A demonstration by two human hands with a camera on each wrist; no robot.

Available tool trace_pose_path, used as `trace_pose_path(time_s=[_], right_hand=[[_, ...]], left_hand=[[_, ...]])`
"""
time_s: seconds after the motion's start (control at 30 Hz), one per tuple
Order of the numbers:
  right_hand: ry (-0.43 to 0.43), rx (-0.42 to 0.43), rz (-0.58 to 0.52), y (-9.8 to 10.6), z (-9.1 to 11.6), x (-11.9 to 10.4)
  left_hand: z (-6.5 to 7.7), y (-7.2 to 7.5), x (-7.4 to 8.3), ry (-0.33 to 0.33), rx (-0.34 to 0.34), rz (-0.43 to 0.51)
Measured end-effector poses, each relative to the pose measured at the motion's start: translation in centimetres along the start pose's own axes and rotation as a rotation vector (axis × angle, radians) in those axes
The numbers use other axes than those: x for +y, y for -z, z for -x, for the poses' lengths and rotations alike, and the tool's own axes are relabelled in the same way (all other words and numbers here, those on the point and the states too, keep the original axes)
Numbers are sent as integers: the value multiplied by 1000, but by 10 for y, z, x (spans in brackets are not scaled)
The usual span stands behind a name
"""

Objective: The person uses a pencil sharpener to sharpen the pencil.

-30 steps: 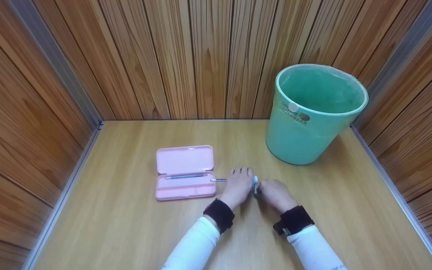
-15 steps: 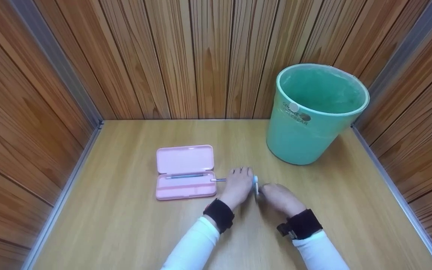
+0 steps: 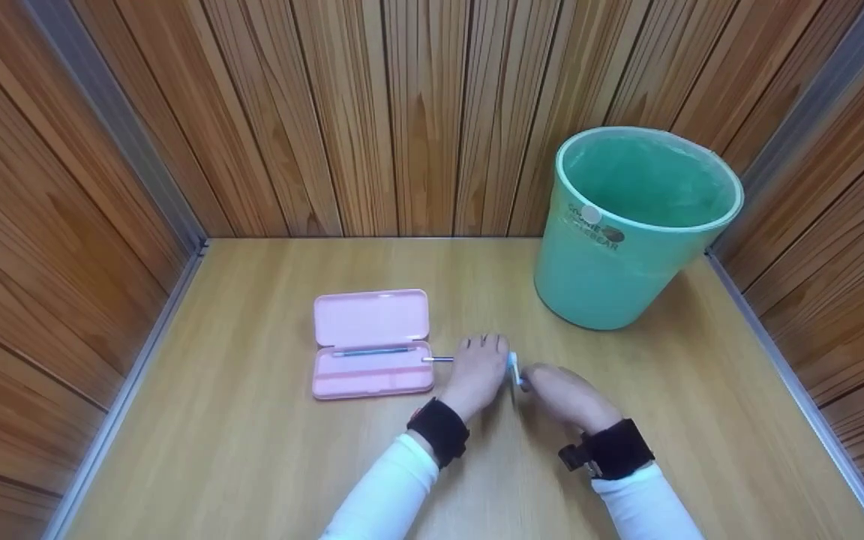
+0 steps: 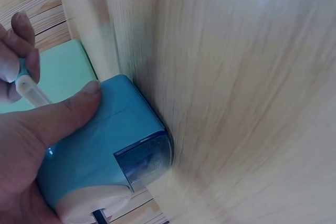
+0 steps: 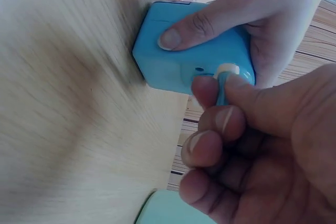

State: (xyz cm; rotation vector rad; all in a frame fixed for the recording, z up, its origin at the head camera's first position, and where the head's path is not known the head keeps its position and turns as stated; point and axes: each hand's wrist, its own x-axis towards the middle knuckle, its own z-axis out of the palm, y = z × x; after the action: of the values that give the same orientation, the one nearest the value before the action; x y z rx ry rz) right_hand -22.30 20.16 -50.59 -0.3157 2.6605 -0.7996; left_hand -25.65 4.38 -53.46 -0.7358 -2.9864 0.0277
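Observation:
A blue crank pencil sharpener (image 4: pixel 126 124) stands on the table, mostly covered by my left hand (image 3: pixel 479 371) in the head view. That hand grips its body, the thumb lying along one side. My right hand (image 3: pixel 568 395) pinches the knob of the crank handle (image 5: pixel 222 88) between thumb and forefinger. From the opposite end of the sharpener sticks a pencil (image 3: pixel 442 359), its outer end over the edge of an open pink pencil case (image 3: pixel 372 321). The pencil's inner end is hidden in the sharpener. A bluish pencil (image 3: pixel 374 352) lies inside the case.
At the back right stands a green trash bin (image 3: pixel 601 277) with a clear liner. Wood-panelled walls (image 3: pixel 424 120) enclose the wooden table (image 3: pixel 252 450) at the back and both sides.
My right hand has shifted slightly right and toward me, and the crank arm has swung to a new angle. My left hand, the pencil and the case stay in place.

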Motion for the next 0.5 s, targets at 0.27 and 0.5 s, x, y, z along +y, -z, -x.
trace_pose_path(time_s=[0.27,0.5], right_hand=[[145,42,180,4,-4,-1],[196,83,145,9,-4,1]], left_hand=[[0,1,0,12,-6,-1],[0,2,-1,0,-55,20]])
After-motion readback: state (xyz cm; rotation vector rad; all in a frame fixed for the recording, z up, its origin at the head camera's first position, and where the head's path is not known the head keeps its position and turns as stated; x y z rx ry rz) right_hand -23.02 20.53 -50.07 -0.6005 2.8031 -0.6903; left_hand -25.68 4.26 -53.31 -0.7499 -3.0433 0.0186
